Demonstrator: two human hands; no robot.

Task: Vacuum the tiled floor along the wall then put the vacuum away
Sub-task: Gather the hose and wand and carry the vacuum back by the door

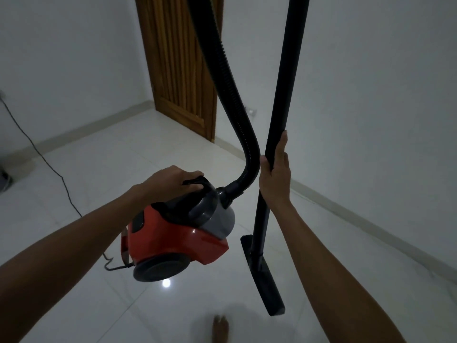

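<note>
Far left, one cord (37, 149) trails down the wall and across the floor (74, 305) to the back of the vacuum (178, 233). Your left hand (170, 181) is on top of that red and grey body, fingers (193, 185) curled shut around the carry handle. It looks lifted and tipped, one wheel (160, 268) facing you, though I can't tell for sure that it is clear of the tiles.

One ribbed hose (232, 115) climbs from the vacuum's front, up out of view. Just beside it, your right hand (274, 174) wraps the wand (279, 107), fingers hidden behind the tube, thumb pressed along its near side. Closed grip, I'd say.

Here is what the next move turns on: the wand's long axis stands nearly upright, running from above your right hand down to one floor head (265, 278), which lies below and slightly left of that hand, near your foot (220, 326). The right hand steers it; the left only carries.

One wooden door (180, 70) stands in the corner ahead, with a wall (383, 95) running along your right. Whether you are repositioning or heading off to store it, I can't say.
</note>
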